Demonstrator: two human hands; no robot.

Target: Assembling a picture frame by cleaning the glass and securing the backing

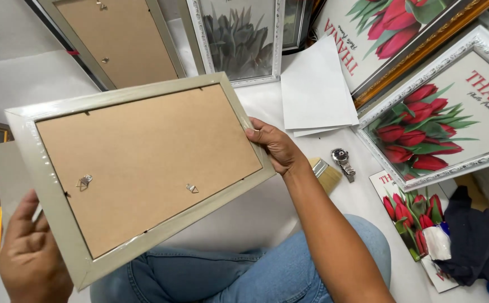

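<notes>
blue denim jeans (244,275) are worn on the legs. both forearms are left bare, and no sleeve, ring or watch is seen on the left hand (28,252) or right hand (275,145).

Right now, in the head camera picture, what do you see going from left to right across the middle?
Left hand → picture frame held back-side up → right hand → brush → wristwatch → framed tulip picture.
</notes>
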